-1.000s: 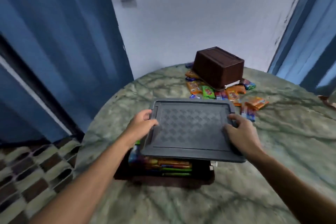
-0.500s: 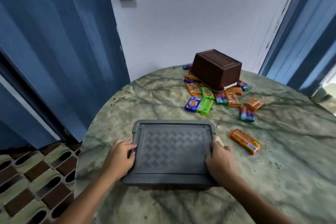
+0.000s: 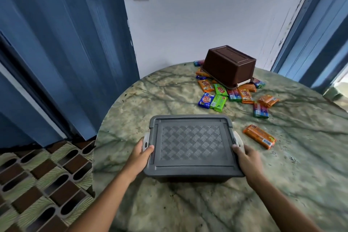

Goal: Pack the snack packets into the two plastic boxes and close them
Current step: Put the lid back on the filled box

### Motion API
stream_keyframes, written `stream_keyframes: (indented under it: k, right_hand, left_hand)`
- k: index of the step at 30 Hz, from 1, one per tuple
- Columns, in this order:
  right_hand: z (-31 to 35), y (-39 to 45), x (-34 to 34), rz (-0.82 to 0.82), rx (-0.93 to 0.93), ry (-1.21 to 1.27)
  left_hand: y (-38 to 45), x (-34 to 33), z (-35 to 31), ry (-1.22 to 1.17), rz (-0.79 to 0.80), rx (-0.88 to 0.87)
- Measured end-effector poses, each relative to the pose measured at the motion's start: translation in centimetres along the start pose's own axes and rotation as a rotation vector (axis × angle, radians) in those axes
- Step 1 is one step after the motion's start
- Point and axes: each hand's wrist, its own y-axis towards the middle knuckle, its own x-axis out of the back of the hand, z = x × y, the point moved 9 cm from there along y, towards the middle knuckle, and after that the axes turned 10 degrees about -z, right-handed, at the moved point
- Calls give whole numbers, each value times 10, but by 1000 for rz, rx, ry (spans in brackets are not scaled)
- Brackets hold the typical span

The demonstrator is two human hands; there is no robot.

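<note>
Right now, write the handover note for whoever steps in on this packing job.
Left hand and right hand: each at a white side latch of the near box.
Near box: grey lid on; whether the latches are snapped, I cannot tell.
Brown box: upside down at the far side of the table, resting on packets.
Left: loose snack packets, one orange packet nearer; pack, close second box.

We cannot see inside the grey box [image 3: 190,145]; the brown box [image 3: 228,65] partly covers some snack packets [image 3: 202,72] under it
</note>
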Motion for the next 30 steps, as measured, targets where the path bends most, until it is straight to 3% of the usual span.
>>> stream_keyframes:
  k: [4, 7, 10, 14, 18, 22, 24, 27, 30]
  right_hand:
    - [31, -11, 2, -38, 306, -320]
    - [40, -18, -14, 52, 494, -641]
    - [42, -21, -22, 131, 530, -820]
    - [48, -24, -24, 109, 552, -973]
    - [46, -25, -18, 101, 537, -781]
    - [40, -19, -9, 103, 483, -561]
    - [37, -9, -2, 89, 380, -416]
    - [25, 7, 0, 91, 133, -177]
    - [12, 15, -14, 120, 62, -211]
  left_hand:
    - [-4, 1, -16, 228, -21, -218]
    - [-8, -13, -26, 588, 45, -395]
    - [-5, -15, -24, 784, 58, -383]
    - [-1, -18, -12, 789, 112, -326]
    - [1, -15, -11, 641, 80, -305]
    - [5, 0, -20, 318, -30, -242]
    - [7, 7, -18, 237, -92, -189]
    - [8, 10, 8, 88, -140, 70]
    - [7, 5, 21, 42, -161, 114]
